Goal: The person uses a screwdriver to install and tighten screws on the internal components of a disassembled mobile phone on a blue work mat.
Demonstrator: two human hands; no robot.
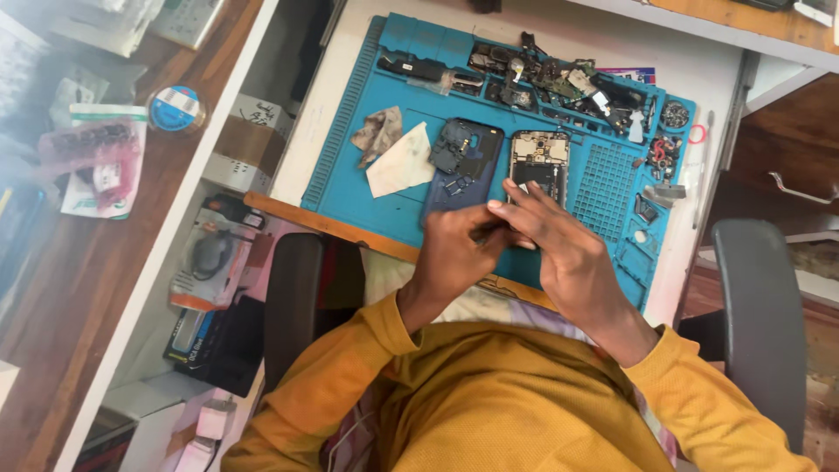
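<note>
Both hands meet over the near edge of the blue rubber mat [350, 188]. The left hand [450, 253] and right hand [564, 253] pinch something tiny; what it is, I cannot tell. Just past the fingers [502, 208] lie an open phone [539, 162], shiny inside, and its dark back cover [463, 166]. It looks like fiddly fixing work needing a gentle touch.
</note>
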